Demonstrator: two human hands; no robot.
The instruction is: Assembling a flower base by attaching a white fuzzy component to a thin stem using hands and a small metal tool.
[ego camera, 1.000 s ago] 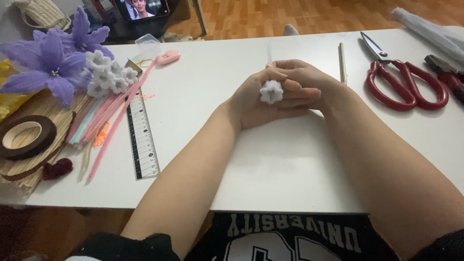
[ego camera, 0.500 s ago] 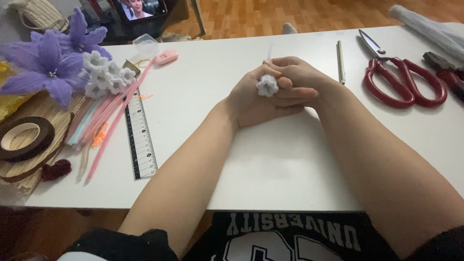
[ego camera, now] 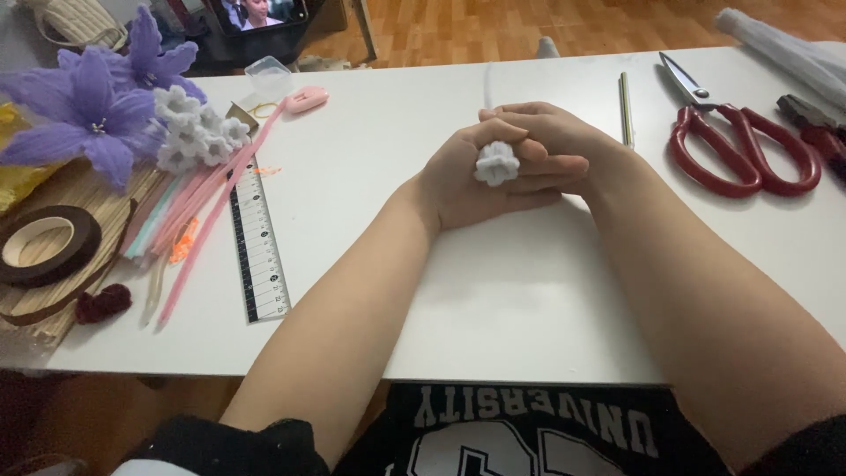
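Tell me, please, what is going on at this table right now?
A person seated at the white table holds a small white fuzzy pipe-cleaner flower between both hands: the left hand grips it from below, and the right hand closes over it from behind. To the left lie purple fabric flowers, a cluster of white fuzzy flowers, pink pipe cleaners, a black ruler and a roll of brown tape. Red-handled scissors rest to the right, untouched.
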